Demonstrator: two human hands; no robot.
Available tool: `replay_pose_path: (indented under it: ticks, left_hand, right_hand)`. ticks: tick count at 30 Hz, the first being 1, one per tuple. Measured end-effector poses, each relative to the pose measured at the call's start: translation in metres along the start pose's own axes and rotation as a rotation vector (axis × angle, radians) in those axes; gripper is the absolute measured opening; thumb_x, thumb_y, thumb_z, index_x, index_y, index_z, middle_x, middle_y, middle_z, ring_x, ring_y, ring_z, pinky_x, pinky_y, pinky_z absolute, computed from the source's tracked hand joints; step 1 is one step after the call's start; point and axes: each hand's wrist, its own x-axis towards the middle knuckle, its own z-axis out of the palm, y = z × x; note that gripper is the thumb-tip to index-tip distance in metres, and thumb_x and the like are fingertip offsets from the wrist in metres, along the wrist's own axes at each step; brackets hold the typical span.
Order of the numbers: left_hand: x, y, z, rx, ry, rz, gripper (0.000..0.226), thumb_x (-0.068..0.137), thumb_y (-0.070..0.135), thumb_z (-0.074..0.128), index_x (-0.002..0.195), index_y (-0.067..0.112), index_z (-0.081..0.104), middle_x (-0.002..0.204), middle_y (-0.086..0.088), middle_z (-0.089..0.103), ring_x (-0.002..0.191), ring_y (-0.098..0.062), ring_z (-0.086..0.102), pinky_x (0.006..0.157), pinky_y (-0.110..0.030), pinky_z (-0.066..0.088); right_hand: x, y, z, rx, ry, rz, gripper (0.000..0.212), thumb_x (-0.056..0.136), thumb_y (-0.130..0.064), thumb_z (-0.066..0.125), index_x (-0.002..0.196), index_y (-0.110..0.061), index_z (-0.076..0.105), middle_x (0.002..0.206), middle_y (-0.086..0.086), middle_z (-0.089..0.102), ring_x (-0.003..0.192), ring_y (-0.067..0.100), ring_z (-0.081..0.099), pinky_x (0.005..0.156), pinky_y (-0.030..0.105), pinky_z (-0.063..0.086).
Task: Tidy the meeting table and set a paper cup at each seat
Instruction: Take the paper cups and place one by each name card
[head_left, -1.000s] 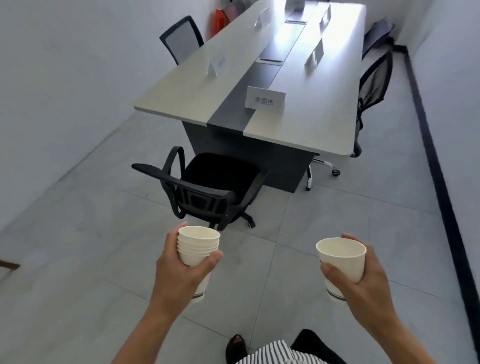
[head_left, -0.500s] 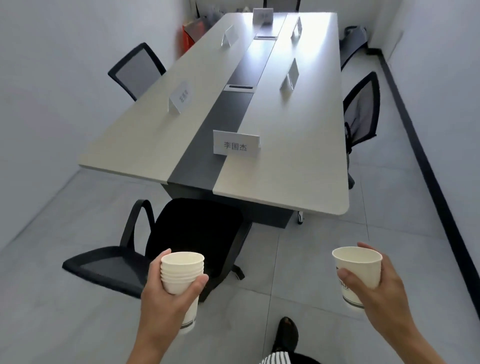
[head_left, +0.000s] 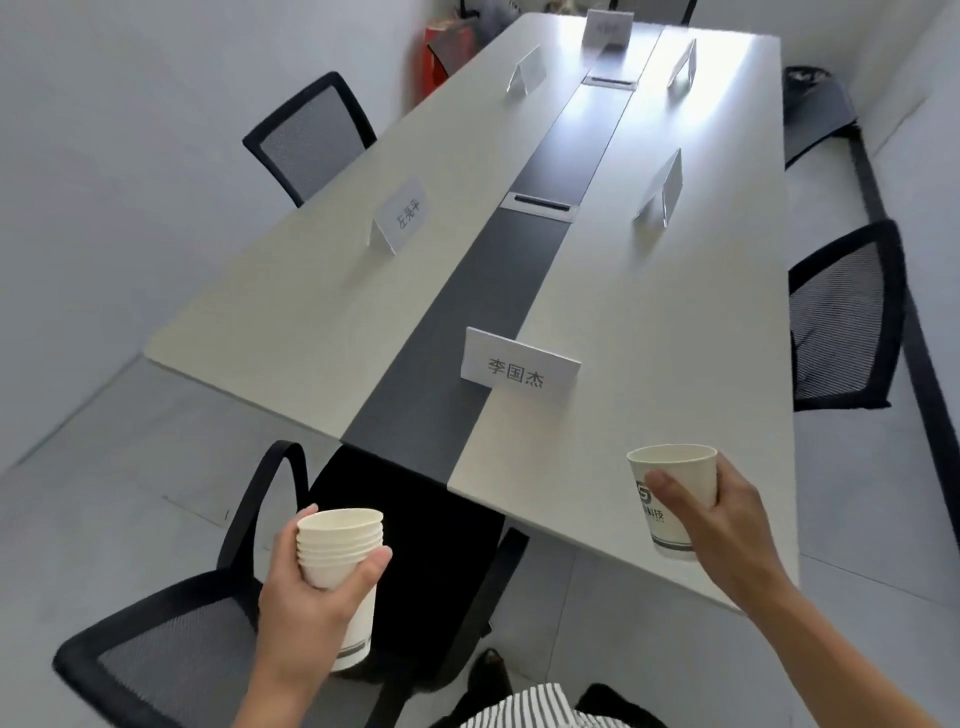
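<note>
While in right hand (head_left: 737, 525), cup (head_left: 670, 535) upright.

Nearest, a white name card (head_left: 519, 372) with three printed characters, more name cards (head_left: 399, 217) standing further off on both sides, a red bag (head_left: 441, 52) in the far corner, grey floor tiles (head_left: 104, 493)

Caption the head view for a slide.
Left hand holds a stack of paper cups, right hand a single cup at the near end of the meeting table.

The long pale counter (head_left: 311, 322) has a dark centre strip (head_left: 441, 374) running toward 12 o'clock. Name cards (head_left: 519, 371) stand on it: one at 6 o'clock, one at 12, pairs along 9 and 3.
</note>
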Motion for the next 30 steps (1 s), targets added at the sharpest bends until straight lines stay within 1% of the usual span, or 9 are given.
replay_pose_path:
  ticks: [4,7,12,14,16,18,22,26,30]
  left_hand:
    - [0.053,0.032,0.022,0.007,-0.027,0.067,0.067,0.067,0.018,0.085,0.121,0.03,0.046,0.102,0.01,0.059,0.09,-0.008,0.059,0.065,-0.017,0.045]
    - [0.085,0.051,0.039,0.024,-0.046,0.085,0.068,0.066,0.02,0.086,0.121,0.031,0.047,0.105,0.008,0.06,0.09,-0.005,0.06,0.066,-0.017,0.047]
    - [0.122,0.066,0.071,0.02,-0.006,0.054,0.072,0.065,0.021,0.086,0.123,0.032,0.046,0.106,0.009,0.06,0.091,-0.001,0.06,0.066,-0.013,0.047]
    - [0.125,0.068,0.084,0.024,0.018,0.016,0.071,0.063,0.025,0.086,0.122,0.033,0.047,0.105,0.01,0.061,0.091,0.005,0.059,0.068,-0.013,0.05]
    - [0.127,0.068,0.094,0.044,0.011,-0.033,0.076,0.06,0.035,0.088,0.124,0.034,0.048,0.107,0.009,0.062,0.094,-0.001,0.061,0.076,-0.021,0.051]
    - [0.128,0.067,0.103,0.064,0.006,-0.085,0.083,0.055,0.045,0.09,0.126,0.036,0.048,0.108,0.009,0.063,0.096,-0.008,0.063,0.08,-0.028,0.053]
    - [0.13,0.069,0.109,0.091,0.074,-0.169,0.082,0.054,0.038,0.086,0.127,0.033,0.048,0.104,0.024,0.062,0.091,0.001,0.062,0.073,-0.022,0.053]
    - [0.127,0.066,0.108,0.134,0.144,-0.253,0.087,0.05,0.037,0.084,0.128,0.03,0.048,0.103,0.007,0.064,0.089,0.002,0.062,0.075,-0.024,0.05]
    - [0.126,0.066,0.112,0.159,0.163,-0.301,0.088,0.05,0.036,0.088,0.128,0.032,0.047,0.104,0.007,0.063,0.089,0.008,0.06,0.072,-0.019,0.047]
  right_hand:
    - [0.062,-0.025,0.012,-0.031,-0.005,-0.011,0.056,0.052,-0.063,0.067,0.089,-0.021,0.062,0.085,0.003,0.069,0.073,0.014,0.065,0.057,0.024,0.05]
    - [0.116,-0.041,0.015,-0.014,-0.001,-0.029,0.047,0.06,-0.051,0.075,0.095,-0.023,0.061,0.09,-0.002,0.068,0.084,0.019,0.065,0.064,0.028,0.05]
    - [0.223,-0.044,0.035,-0.038,-0.052,-0.073,0.055,0.068,-0.029,0.085,0.114,-0.022,0.055,0.105,-0.005,0.064,0.099,0.017,0.06,0.075,0.024,0.047]
    - [0.264,-0.036,0.051,-0.066,-0.075,-0.071,0.06,0.066,-0.026,0.087,0.117,-0.021,0.054,0.111,-0.001,0.064,0.103,0.019,0.06,0.082,0.03,0.05]
    - [0.299,-0.024,0.07,-0.113,-0.107,-0.069,0.065,0.063,-0.029,0.088,0.118,-0.021,0.054,0.111,-0.001,0.064,0.103,0.019,0.06,0.086,0.035,0.052]
    - [0.327,-0.011,0.093,-0.168,-0.143,-0.068,0.067,0.062,-0.033,0.087,0.118,-0.022,0.054,0.107,-0.005,0.063,0.101,0.018,0.06,0.087,0.036,0.051]
    - [0.37,0.015,0.134,-0.237,-0.203,-0.02,0.067,0.064,-0.031,0.084,0.12,-0.021,0.05,0.105,-0.003,0.06,0.1,0.021,0.058,0.085,0.034,0.049]
    - [0.391,0.043,0.149,-0.284,-0.165,0.082,0.066,0.065,-0.036,0.08,0.12,-0.027,0.045,0.102,-0.005,0.06,0.101,0.026,0.061,0.084,0.038,0.051]
    - [0.396,0.055,0.154,-0.324,-0.135,0.119,0.064,0.067,-0.038,0.079,0.12,-0.027,0.044,0.098,-0.008,0.059,0.099,0.027,0.062,0.079,0.033,0.048]
